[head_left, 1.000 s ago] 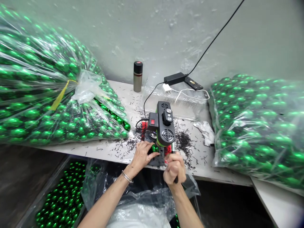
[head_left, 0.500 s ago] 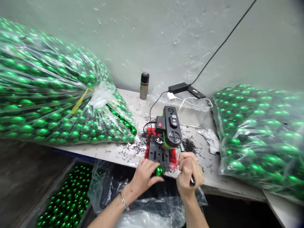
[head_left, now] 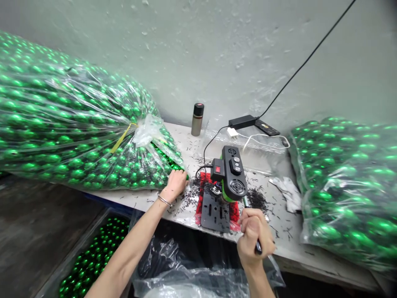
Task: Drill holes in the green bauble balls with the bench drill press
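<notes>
My left hand (head_left: 176,184) is at the torn corner of a large clear bag of shiny green balls (head_left: 93,149). Its fingers are curled round a green ball (head_left: 187,177), only partly visible past the knuckles. My right hand (head_left: 254,236) is wrapped round the black-tipped lever handle (head_left: 258,248) of a small black and green press-like machine (head_left: 235,176). Under the machine head lies a slotted black base plate (head_left: 215,213) on a red mat (head_left: 234,212); no ball shows on its front part.
Black shavings (head_left: 257,198) litter the white table. A second bag of green balls (head_left: 347,186) stands right, beside a white glove (head_left: 288,192). Behind are a spray can (head_left: 197,120) and a power adapter (head_left: 242,121). Below are a crate of balls (head_left: 96,252) and clear plastic (head_left: 186,277).
My left hand has moved from the plate's front edge, where it held a green ball, up and left to the bag's opening. My right hand stays on the lever; the view has shifted slightly.
</notes>
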The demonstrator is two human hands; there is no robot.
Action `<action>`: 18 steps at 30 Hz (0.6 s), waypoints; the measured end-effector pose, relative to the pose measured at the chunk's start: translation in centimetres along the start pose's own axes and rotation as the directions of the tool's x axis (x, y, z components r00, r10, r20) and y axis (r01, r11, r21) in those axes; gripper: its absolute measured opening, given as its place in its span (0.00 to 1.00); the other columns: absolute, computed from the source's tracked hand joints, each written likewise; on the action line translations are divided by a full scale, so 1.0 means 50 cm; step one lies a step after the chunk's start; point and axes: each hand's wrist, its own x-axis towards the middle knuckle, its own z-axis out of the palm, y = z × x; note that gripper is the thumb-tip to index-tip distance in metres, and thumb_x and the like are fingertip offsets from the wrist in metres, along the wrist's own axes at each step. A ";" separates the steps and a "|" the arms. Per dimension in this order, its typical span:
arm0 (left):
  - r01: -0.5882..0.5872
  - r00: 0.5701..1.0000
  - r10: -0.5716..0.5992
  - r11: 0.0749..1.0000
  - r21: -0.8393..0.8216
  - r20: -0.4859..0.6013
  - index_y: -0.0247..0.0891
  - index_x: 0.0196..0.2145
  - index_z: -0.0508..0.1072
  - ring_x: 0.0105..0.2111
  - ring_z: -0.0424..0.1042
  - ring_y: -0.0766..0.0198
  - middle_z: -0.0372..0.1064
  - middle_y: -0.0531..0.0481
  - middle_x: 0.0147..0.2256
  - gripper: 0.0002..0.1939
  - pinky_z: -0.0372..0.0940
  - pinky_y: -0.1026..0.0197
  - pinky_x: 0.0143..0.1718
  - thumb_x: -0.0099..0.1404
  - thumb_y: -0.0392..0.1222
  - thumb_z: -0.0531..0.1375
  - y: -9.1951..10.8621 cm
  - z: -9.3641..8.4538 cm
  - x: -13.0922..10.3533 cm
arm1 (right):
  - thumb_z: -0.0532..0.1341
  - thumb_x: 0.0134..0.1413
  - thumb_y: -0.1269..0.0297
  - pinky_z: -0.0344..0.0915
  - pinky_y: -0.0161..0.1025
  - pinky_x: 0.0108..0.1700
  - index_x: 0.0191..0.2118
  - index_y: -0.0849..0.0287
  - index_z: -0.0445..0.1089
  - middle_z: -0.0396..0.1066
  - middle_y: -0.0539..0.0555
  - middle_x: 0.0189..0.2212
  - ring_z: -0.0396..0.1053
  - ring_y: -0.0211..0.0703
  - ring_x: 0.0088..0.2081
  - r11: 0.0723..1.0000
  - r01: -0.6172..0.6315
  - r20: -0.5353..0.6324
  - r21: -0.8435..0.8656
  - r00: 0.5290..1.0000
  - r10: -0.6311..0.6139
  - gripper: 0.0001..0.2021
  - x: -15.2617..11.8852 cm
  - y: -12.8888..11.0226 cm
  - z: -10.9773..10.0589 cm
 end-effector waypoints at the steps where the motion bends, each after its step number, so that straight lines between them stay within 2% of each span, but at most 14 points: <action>1: -0.002 1.000 0.002 1.000 -0.004 0.010 0.38 0.29 0.70 0.36 0.72 0.51 0.70 0.45 0.29 0.07 0.62 0.53 0.42 0.57 0.34 0.66 -0.001 0.003 0.004 | 0.51 0.59 0.78 0.55 0.37 0.27 0.22 0.57 0.56 0.57 0.47 0.19 0.62 0.37 0.25 1.000 0.005 0.001 0.003 1.000 -0.005 0.16 0.000 0.000 0.000; 4: 0.018 1.000 -0.018 0.999 -0.027 0.014 0.37 0.34 0.71 0.37 0.73 0.51 0.73 0.44 0.33 0.06 0.64 0.53 0.42 0.58 0.34 0.65 0.001 0.002 -0.008 | 0.50 0.59 0.78 0.56 0.37 0.27 0.22 0.57 0.56 0.57 0.47 0.19 0.62 0.37 0.26 1.000 0.016 0.018 0.007 1.000 -0.016 0.15 -0.001 0.001 -0.001; 6: 0.108 0.994 -0.112 0.978 -0.181 -0.013 0.38 0.43 0.70 0.39 0.74 0.53 0.74 0.43 0.38 0.11 0.65 0.53 0.42 0.62 0.39 0.62 0.001 -0.010 -0.029 | 0.50 0.59 0.78 0.56 0.36 0.27 0.23 0.58 0.56 0.57 0.47 0.20 0.62 0.37 0.26 1.000 0.017 0.032 0.006 0.999 -0.018 0.15 -0.004 0.002 -0.002; 8: 0.211 0.972 -0.235 0.853 -0.477 0.010 0.38 0.49 0.66 0.39 0.74 0.55 0.73 0.44 0.41 0.17 0.67 0.54 0.41 0.65 0.46 0.60 0.003 -0.026 -0.057 | 0.51 0.59 0.78 0.56 0.37 0.27 0.23 0.58 0.56 0.57 0.47 0.20 0.62 0.37 0.26 1.000 0.012 0.029 0.011 0.999 -0.012 0.15 -0.006 0.004 -0.002; 10: 0.262 0.954 -0.283 0.628 -0.733 0.099 0.37 0.51 0.64 0.39 0.75 0.57 0.73 0.44 0.42 0.22 0.69 0.57 0.37 0.64 0.51 0.59 0.013 -0.037 -0.088 | 0.51 0.59 0.78 0.56 0.36 0.27 0.22 0.58 0.57 0.58 0.47 0.20 0.62 0.36 0.26 1.000 -0.002 0.007 0.019 1.000 0.002 0.15 -0.008 0.005 0.000; 12: 0.282 0.950 -0.253 0.438 -0.854 0.183 0.37 0.52 0.65 0.37 0.75 0.58 0.72 0.45 0.42 0.24 0.69 0.59 0.34 0.62 0.53 0.60 0.031 -0.035 -0.120 | 0.50 0.59 0.78 0.56 0.36 0.27 0.22 0.58 0.56 0.58 0.48 0.21 0.62 0.36 0.26 1.000 -0.017 -0.003 0.022 1.000 0.017 0.15 -0.008 0.004 0.002; 14: 0.313 0.945 -0.209 0.342 -0.886 0.253 0.36 0.52 0.67 0.36 0.74 0.60 0.72 0.46 0.40 0.25 0.68 0.60 0.34 0.62 0.53 0.61 0.055 -0.016 -0.147 | 0.50 0.60 0.78 0.56 0.36 0.27 0.22 0.58 0.56 0.59 0.48 0.21 0.62 0.36 0.26 1.000 -0.022 0.001 0.018 1.000 0.022 0.15 -0.004 0.001 0.002; 16: 0.344 0.938 -0.164 0.314 -0.885 0.306 0.37 0.53 0.67 0.35 0.74 0.61 0.72 0.47 0.38 0.26 0.68 0.60 0.34 0.62 0.53 0.60 0.083 0.014 -0.167 | 0.50 0.60 0.77 0.56 0.36 0.27 0.22 0.57 0.56 0.58 0.48 0.20 0.62 0.36 0.26 1.000 -0.018 0.003 0.011 1.000 0.018 0.16 0.003 -0.002 0.001; 18: 0.339 0.941 -0.130 0.356 -0.871 0.312 0.37 0.52 0.67 0.35 0.74 0.61 0.73 0.47 0.38 0.24 0.69 0.60 0.35 0.63 0.53 0.60 0.110 0.044 -0.178 | 0.50 0.60 0.77 0.57 0.36 0.27 0.22 0.57 0.56 0.57 0.47 0.20 0.62 0.36 0.26 1.000 -0.012 0.006 0.007 1.000 0.012 0.16 0.010 -0.004 -0.001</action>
